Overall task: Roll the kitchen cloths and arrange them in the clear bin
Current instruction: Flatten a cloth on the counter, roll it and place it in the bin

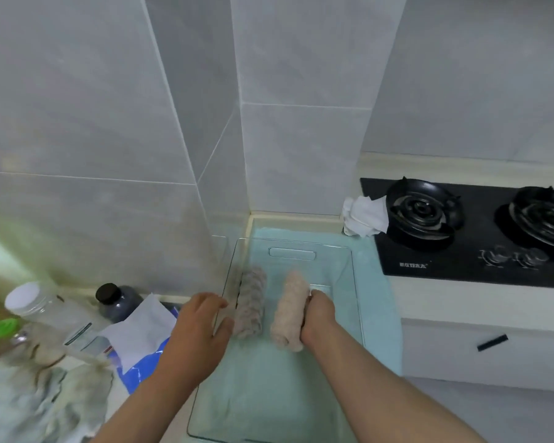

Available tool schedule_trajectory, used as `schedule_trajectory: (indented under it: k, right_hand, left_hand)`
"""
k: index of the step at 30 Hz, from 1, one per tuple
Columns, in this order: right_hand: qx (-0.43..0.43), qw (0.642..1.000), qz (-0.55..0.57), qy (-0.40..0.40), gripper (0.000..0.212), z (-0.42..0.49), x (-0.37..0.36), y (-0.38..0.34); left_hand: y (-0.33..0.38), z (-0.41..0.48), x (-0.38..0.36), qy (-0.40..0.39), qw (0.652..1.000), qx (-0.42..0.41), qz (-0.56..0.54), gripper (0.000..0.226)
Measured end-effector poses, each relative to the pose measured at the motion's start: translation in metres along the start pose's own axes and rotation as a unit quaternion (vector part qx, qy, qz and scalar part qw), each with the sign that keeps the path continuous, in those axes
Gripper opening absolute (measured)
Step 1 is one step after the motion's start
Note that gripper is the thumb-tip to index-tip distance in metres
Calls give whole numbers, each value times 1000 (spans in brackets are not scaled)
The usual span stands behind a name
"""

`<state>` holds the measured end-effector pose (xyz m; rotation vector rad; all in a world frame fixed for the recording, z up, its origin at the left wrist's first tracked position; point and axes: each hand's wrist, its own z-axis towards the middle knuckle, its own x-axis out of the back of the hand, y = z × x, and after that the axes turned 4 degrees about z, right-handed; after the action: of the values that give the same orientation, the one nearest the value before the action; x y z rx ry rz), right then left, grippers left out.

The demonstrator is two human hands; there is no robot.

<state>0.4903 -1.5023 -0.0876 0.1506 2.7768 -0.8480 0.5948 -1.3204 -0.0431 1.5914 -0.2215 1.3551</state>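
Just below the middle of the frame, the clear bin (291, 253) sits on a pale teal towel (379, 302) spread over the surface, with its handle cut-out at the far wall. Two rolled cloths lie inside it, side by side and a little apart. A mottled grey-pink roll (250, 302) lies close along the bin's left wall, and a peach roll (289, 314) lies right of it in the frame.

The right hand (320, 311) reaches into the bin and has its fingers curled round the peach roll from that roll's right side. The left hand (202, 318) is at the bin's left wall, with fingers and thumb spread. The thumb tip is just beside the near end of the mottled roll. I cannot tell whether this hand pinches the clear wall or only rests against it.

A tiled wall corner juts in right behind the bin, close to its far-left corner.

At the lower left of the frame the surface is crowded:
- a heap of crumpled cloths (45, 398)
- a white sheet on a blue bag (138, 330)
- a dark bottle with a black cap (117, 302)
- a clear jar with a white lid (29, 298)
- some green caps (4, 326)

At the right of the frame a black gas hob (445, 263) holds two burners. A crumpled white rag (363, 217) lies against the nearer burner, near the bin's far-right corner. Below the hob is a white drawer front with a black handle (492, 342).
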Motion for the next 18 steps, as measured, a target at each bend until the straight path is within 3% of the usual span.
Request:
schedule_trajectory:
  k: [2, 4, 6, 9, 11, 14, 16, 18]
  right_hand:
    - [5, 1000, -15, 0, 26, 16, -13, 4]
    - [47, 993, -108, 4, 14, 35, -24, 14]
    - [97, 972, -215, 9, 5, 46, -28, 26]
    - [200, 929, -309, 31, 8, 45, -31, 38]
    - [269, 885, -378, 41, 8, 44, -30, 46]
    - [314, 765, -552, 109, 27, 40, -31, 53]
    - [273, 784, -553, 74, 43, 32, -35, 51]
    - [198, 850, -489, 16, 47, 21, -40, 45]
  left_hand:
    - [-9, 11, -6, -29, 1000, -10, -5, 30]
    - [-14, 14, -12, -46, 999, -22, -16, 37]
    - [-18, 13, -17, -47, 997, -42, -40, 44]
    - [-25, 9, -20, -56, 994, -45, -77, 44]
    - [-27, 6, -19, -65, 992, -47, -97, 47]
    - [-28, 4, -17, -76, 991, -51, -98, 51]
    - [-31, 3, -17, -90, 989, -64, -97, 53]
    - [-30, 3, -14, -106, 987, -64, -103, 56]
